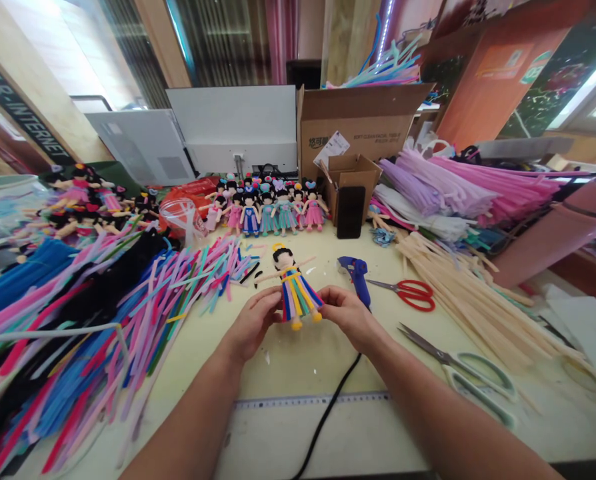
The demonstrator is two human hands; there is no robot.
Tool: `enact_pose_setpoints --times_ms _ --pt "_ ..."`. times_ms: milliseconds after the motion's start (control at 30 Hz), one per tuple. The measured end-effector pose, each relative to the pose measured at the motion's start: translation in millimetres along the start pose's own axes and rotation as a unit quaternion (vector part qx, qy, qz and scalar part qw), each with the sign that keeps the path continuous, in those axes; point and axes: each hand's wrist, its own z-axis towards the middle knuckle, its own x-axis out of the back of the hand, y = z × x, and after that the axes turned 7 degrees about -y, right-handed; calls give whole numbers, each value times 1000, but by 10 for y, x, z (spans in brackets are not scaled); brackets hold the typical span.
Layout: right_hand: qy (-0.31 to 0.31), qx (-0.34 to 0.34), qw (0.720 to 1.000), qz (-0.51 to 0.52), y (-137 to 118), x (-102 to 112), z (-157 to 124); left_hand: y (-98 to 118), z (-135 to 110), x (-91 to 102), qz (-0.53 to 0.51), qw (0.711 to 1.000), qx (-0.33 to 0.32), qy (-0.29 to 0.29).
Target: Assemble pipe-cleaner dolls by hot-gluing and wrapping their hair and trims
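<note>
Your left hand (252, 325) and right hand (345, 313) both pinch the skirt of a small doll (294, 287), held upright just above the yellow table (298, 360) between them. A blue glue gun (357, 277) lies just beside your right hand, possibly touching it, with red scissors (411, 293) further right. A heap of coloured pipe cleaners (103, 313) lies to your left.

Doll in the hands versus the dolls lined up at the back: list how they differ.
The held doll wears a skirt of many-coloured strips; each doll in the back row wears one main colour, pink, blue or teal. The held doll is gripped at the skirt by the left hand and right hand; the back row stands untouched beside the small cardboard box. Both have black hair.
</note>
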Motion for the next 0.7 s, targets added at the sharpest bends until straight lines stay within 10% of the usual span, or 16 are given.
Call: enact_pose_setpoints --times_ms 700 --pt "-34 26 998 -45 3 -61 -40 -31 11 -6 -89 996 13 -13"
